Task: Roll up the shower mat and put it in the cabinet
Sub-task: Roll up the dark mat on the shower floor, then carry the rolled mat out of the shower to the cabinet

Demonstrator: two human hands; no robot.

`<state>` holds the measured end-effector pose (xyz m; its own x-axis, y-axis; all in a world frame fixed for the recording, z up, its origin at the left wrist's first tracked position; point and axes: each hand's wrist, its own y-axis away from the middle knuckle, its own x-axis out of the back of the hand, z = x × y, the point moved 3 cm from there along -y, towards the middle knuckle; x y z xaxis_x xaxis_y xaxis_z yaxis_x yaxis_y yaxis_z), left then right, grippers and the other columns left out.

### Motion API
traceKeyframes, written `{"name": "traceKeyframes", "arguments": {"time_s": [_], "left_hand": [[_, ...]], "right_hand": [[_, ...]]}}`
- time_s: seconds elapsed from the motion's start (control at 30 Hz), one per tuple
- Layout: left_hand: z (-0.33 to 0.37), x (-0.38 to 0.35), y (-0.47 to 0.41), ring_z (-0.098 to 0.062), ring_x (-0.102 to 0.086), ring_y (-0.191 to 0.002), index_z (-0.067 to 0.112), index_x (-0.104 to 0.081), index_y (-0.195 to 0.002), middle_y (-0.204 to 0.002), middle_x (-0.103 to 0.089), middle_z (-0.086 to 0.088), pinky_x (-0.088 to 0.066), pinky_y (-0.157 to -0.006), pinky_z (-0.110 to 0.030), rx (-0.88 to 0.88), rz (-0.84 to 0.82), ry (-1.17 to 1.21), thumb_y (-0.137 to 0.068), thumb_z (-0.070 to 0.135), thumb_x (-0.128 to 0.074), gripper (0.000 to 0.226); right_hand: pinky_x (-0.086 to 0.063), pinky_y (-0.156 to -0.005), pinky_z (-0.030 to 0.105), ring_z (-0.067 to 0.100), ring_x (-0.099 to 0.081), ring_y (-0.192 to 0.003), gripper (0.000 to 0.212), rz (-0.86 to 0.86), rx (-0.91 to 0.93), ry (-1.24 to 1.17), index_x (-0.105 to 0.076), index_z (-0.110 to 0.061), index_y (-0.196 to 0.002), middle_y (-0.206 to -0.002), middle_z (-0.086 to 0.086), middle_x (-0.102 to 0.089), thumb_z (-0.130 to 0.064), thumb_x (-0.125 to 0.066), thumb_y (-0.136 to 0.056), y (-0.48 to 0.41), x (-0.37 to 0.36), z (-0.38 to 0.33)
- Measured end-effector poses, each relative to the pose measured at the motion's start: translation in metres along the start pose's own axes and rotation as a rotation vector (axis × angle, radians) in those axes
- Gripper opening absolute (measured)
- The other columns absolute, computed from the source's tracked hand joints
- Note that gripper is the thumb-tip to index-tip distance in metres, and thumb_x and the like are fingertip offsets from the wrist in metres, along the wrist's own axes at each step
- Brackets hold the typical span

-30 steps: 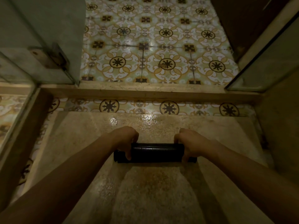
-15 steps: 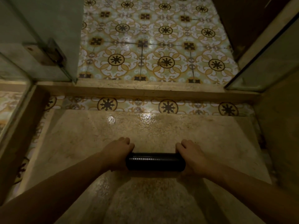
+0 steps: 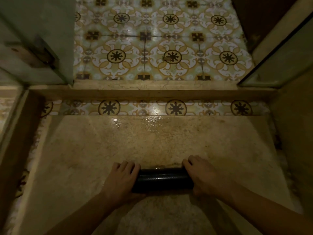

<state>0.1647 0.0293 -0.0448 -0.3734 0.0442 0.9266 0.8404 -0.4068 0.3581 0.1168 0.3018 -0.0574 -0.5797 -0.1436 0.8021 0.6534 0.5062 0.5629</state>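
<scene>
The shower mat (image 3: 162,179) is a tight black roll lying crosswise on the wet beige stone shower floor (image 3: 105,150), low in the head view. My left hand (image 3: 121,181) grips its left end, fingers over the top and thumb under. My right hand (image 3: 201,177) wraps around the right end the same way. Both ends of the roll are hidden under my hands. No cabinet is in view.
A stone curb (image 3: 152,92) crosses the shower entrance ahead, with patterned tile floor (image 3: 160,53) beyond it. A glass door (image 3: 39,41) with a metal hinge stands at the left, a glass panel (image 3: 281,60) at the right. A stone wall closes the right side.
The roll and both hands have come nearer to me, lower in the view. My hands have shifted from pressing on top to wrapping around the ends.
</scene>
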Motion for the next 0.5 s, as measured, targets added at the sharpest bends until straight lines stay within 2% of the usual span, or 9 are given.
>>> {"name": "traceKeyframes", "arguments": {"time_s": [0.07,0.13,0.2,0.33,0.5], "left_hand": [[0.001,0.003,0.0,-0.023,-0.059,-0.086,0.021,-0.061,-0.111,-0.1,-0.064,-0.001,-0.05,-0.076,-0.041,0.015,-0.04,-0.002,-0.063,0.081,-0.045,0.079],[0.0,0.009,-0.002,-0.022,-0.054,-0.097,0.024,-0.053,-0.118,-0.109,-0.061,0.001,-0.044,-0.087,-0.039,0.021,-0.129,0.044,-0.065,0.071,-0.047,0.071],[0.0,0.016,0.001,-0.021,-0.052,-0.101,0.026,-0.046,-0.121,-0.114,-0.058,0.003,-0.041,-0.091,-0.036,0.018,-0.214,0.08,-0.07,0.065,-0.05,0.064],[-0.001,0.051,0.019,-0.021,-0.057,-0.089,0.026,-0.045,-0.115,-0.105,-0.061,0.002,-0.047,-0.076,-0.033,0.011,-0.27,0.159,-0.075,0.055,-0.059,0.051],[0.014,0.136,0.057,-0.022,-0.059,-0.082,0.028,-0.041,-0.117,-0.097,-0.062,0.002,-0.051,-0.071,-0.036,0.007,-0.338,0.124,-0.075,0.047,-0.061,0.05]], "right_hand": [[-0.043,-0.077,0.035,0.02,-0.043,-0.095,0.072,-0.01,0.002,0.025,-0.041,-0.025,-0.115,-0.109,0.003,-0.047,-0.042,-0.075,-0.053,0.0,0.001,-0.003],[-0.043,-0.081,0.035,0.021,-0.044,-0.098,0.071,-0.013,-0.002,0.004,-0.044,-0.025,-0.118,-0.112,0.001,-0.049,-0.044,-0.073,-0.056,0.006,0.002,-0.008],[-0.042,-0.08,0.034,0.021,-0.045,-0.098,0.066,0.005,-0.016,-0.026,-0.047,-0.026,-0.117,-0.111,0.0,-0.051,-0.045,-0.07,-0.058,0.019,0.004,-0.013],[-0.043,-0.068,0.034,0.022,-0.049,-0.086,0.058,0.075,-0.023,-0.071,-0.056,-0.022,-0.107,-0.098,0.003,-0.057,-0.039,-0.069,-0.054,0.052,0.025,-0.034],[-0.046,-0.071,0.037,0.028,-0.053,-0.088,0.059,0.052,-0.038,-0.098,-0.061,-0.016,-0.108,-0.099,0.007,-0.059,-0.034,-0.074,-0.054,0.112,0.095,-0.062]]}}
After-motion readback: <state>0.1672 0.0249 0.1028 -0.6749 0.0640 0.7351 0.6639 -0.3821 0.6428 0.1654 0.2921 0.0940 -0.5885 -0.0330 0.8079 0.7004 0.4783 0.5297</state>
